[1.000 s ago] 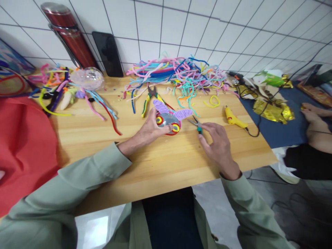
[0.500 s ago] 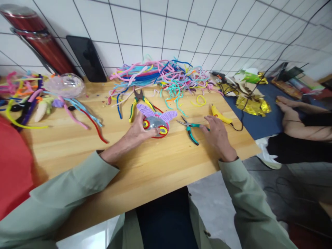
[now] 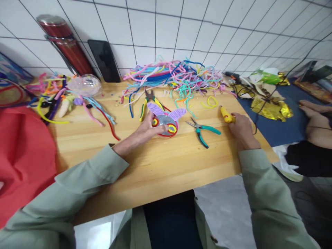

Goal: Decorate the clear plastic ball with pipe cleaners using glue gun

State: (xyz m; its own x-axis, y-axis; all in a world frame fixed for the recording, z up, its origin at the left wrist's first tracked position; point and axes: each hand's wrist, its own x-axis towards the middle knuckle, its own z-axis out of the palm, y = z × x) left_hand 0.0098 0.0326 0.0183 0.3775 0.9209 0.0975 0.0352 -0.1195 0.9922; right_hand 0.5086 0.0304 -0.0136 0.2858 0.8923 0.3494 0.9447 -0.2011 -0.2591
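My left hand (image 3: 149,129) is closed around a clear plastic ball (image 3: 164,120) trimmed with pipe cleaners: purple ear shapes on top, yellow-and-red rings like eyes, a red edge. At the right, my right hand (image 3: 242,129) is wrapped round the yellow hot glue gun (image 3: 226,115), whose nozzle points up and left. Between the hands lie teal-handled needle-nose pliers (image 3: 201,129), jaws apart. Yellow-and-green handled cutting pliers (image 3: 149,100) rest just behind the ball, partly hidden by it.
A heap of coloured pipe cleaners (image 3: 166,76) lies along the tiled wall. Farther left are a decorated clear bottle shape (image 3: 84,85), a phone (image 3: 104,61), a red flask (image 3: 68,45) and red cloth (image 3: 26,155). Gold foil (image 3: 272,107) and another person's arm (image 3: 319,128) are right.
My right hand has moved right, away from the teal pliers, and taken hold of the glue gun. My left hand still holds the ball. The view has shifted slightly left.
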